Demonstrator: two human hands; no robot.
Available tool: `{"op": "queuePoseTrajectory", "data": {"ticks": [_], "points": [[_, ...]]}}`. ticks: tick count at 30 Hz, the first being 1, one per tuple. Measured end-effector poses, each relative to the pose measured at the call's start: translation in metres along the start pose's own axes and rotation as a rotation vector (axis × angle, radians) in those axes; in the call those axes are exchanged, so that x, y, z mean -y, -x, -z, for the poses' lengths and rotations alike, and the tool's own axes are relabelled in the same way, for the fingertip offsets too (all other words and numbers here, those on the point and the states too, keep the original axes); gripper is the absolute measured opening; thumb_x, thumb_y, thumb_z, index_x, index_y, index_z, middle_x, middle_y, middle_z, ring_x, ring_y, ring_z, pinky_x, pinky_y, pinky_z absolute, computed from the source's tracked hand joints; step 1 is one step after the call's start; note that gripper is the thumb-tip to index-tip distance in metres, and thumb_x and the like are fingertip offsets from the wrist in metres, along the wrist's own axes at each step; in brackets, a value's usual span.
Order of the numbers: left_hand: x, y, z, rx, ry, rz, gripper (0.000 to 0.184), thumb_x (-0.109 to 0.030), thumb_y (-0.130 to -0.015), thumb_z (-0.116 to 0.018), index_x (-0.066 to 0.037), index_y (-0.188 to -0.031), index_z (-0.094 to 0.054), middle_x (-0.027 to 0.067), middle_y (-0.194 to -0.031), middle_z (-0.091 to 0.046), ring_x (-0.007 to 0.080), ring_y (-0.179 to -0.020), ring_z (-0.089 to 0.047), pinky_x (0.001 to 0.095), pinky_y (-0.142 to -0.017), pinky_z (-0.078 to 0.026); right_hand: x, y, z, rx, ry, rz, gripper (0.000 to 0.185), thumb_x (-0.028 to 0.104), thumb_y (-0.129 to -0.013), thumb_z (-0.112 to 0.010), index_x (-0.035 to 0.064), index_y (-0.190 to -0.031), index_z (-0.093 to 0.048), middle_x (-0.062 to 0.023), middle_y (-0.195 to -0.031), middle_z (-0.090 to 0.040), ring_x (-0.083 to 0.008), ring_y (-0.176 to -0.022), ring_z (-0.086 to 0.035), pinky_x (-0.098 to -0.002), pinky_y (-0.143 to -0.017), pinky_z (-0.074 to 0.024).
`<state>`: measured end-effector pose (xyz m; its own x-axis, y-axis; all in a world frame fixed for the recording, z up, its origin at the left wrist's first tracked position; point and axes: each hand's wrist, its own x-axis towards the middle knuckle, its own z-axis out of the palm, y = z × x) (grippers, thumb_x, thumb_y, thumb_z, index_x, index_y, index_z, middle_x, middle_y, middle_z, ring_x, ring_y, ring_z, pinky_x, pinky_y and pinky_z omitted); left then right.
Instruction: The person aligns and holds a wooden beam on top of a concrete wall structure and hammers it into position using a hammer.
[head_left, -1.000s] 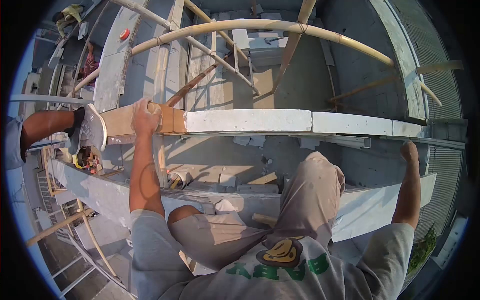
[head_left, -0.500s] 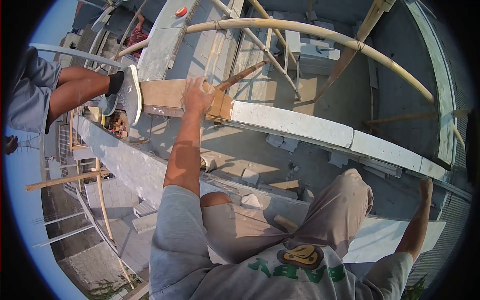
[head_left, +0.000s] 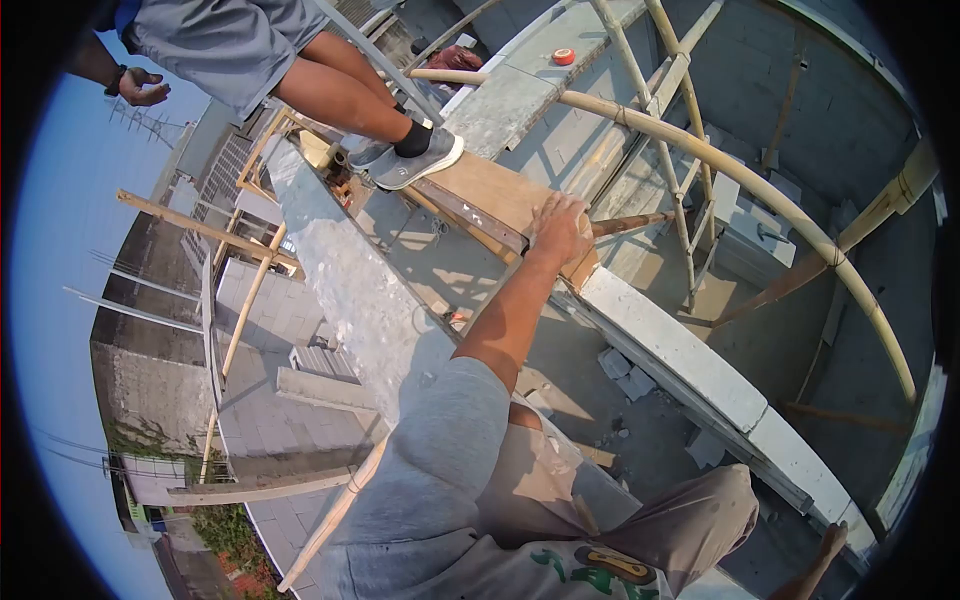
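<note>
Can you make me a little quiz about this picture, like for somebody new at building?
1. Which hand of the camera wearer touches the flat brown wooden board?
2. True or false: the small round red object sits on a long pale-grey slab.
3. What lies just past the board's end near that hand? A: yellow boots. B: long white rectangular blocks. C: blue rope.

Key: 1. The left hand. 2. True. 3. B.

Bright sunlight, hard shadows across floor (head_left: 565,350); fisheye bending, black corners.
</note>
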<state>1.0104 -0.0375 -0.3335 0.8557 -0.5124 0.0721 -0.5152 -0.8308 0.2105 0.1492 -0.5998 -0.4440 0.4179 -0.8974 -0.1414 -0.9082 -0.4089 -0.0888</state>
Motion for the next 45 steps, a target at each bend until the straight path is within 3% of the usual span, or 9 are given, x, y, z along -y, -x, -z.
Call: {"op": "queuePoseTrajectory", "data": {"ticks": [6,17,22,28,31,36,41,45], "points": [[0.001,-0.001,-0.011,-0.007,0.039,0.052,0.057,-0.032,-0.076,-0.076,-0.022,-0.128,-0.057,-0.0031,-0.142,-0.046,0.02,-0.142,-0.028,0.058,-0.115,-0.02,0.059,-0.019,0.015,-0.045,0.038,0.033,0.056,0.03,-0.091,-0.054,-0.0099,-0.13,-0.053,-0.0292,-0.124,-0.059,-0.0415,-0.116,-0.056,-0.0441,-0.1,-0.0429],[-0.001,0.003,-0.009,-0.004,0.081,0.046,0.067,-0.03,-0.072,-0.079,-0.022,-0.133,-0.053,-0.0031,-0.144,-0.044,0.0201,-0.143,-0.028,0.0597,-0.116,-0.018,0.148,-0.054,0.023,-0.112,0.022,0.205,0.053,0.027,-0.092,-0.053,-0.0081,-0.132,-0.052,-0.0289,-0.129,-0.056,-0.0404,-0.121,-0.053,-0.0426,-0.103,-0.0411],[-0.002,0.003,-0.01,0.01,0.068,0.055,0.066,-0.029,-0.074,-0.078,-0.022,-0.134,-0.052,-0.0033,-0.145,-0.042,0.0198,-0.143,-0.028,0.0596,-0.116,-0.018,0.201,-0.067,0.026,-0.067,-0.146,0.174,0.05,0.023,-0.093,-0.051,-0.0056,-0.134,-0.052,-0.0267,-0.134,-0.054,-0.0391,-0.125,-0.052,-0.0427,-0.106,-0.0393],[-0.003,0.005,-0.011,-0.017,0.078,0.068,0.07,-0.029,-0.076,-0.076,-0.02,-0.139,-0.047,-0.0025,-0.148,-0.041,0.0203,-0.144,-0.027,0.06,-0.117,-0.017,0.288,-0.056,0.032,-0.102,-0.36,0.32,0.05,0.021,-0.094,-0.051,-0.0041,-0.136,-0.05,-0.0244,-0.137,-0.052,-0.037,-0.126,-0.051,-0.0419,-0.106,-0.0403],[-0.004,0.006,-0.009,-0.022,0.099,0.077,0.072,-0.029,-0.076,-0.076,-0.019,-0.14,-0.046,-0.002,-0.149,-0.04,0.0205,-0.144,-0.026,0.0602,-0.117,-0.016,0.362,-0.03,0.04,-0.026,-0.653,0.298,0.048,0.018,-0.095,-0.051,-0.0032,-0.137,-0.05,-0.0229,-0.138,-0.053,-0.0334,-0.127,-0.052,-0.0405,-0.105,-0.0416],[-0.003,0.006,-0.008,0.007,0.098,0.073,0.069,-0.029,-0.077,-0.075,-0.018,-0.139,-0.047,-0.0013,-0.149,-0.04,0.0203,-0.144,-0.026,0.0602,-0.117,-0.016,0.475,0.024,0.051,0.175,-0.849,0.417,0.046,0.012,-0.095,-0.052,-0.0039,-0.138,-0.048,-0.0219,-0.139,-0.052,-0.0329,-0.129,-0.051,-0.0406,-0.107,-0.0403],[-0.005,0.006,-0.007,-0.006,0.116,0.077,0.064,-0.028,-0.077,-0.075,-0.018,-0.135,-0.049,-0.0019,-0.147,-0.042,0.0198,-0.144,-0.026,0.0605,-0.117,-0.015,0.558,0.081,0.074,0.385,-0.848,0.519,0.047,0.011,-0.092,-0.056,-0.0044,-0.136,-0.05,-0.0243,-0.135,-0.055,-0.0343,-0.128,-0.052,-0.0404,-0.106,-0.042],[-0.004,0.006,-0.01,-0.035,0.128,0.075,0.062,-0.027,-0.077,-0.075,-0.018,-0.133,-0.05,-0.0022,-0.146,-0.043,0.0196,-0.144,-0.027,0.0605,-0.117,-0.016,0.598,0.112,0.089,0.485,-0.738,0.616,0.045,0.012,-0.09,-0.057,-0.0038,-0.132,-0.053,-0.0248,-0.129,-0.058,-0.0366,-0.12,-0.058,-0.0409,-0.096,-0.05]]}}
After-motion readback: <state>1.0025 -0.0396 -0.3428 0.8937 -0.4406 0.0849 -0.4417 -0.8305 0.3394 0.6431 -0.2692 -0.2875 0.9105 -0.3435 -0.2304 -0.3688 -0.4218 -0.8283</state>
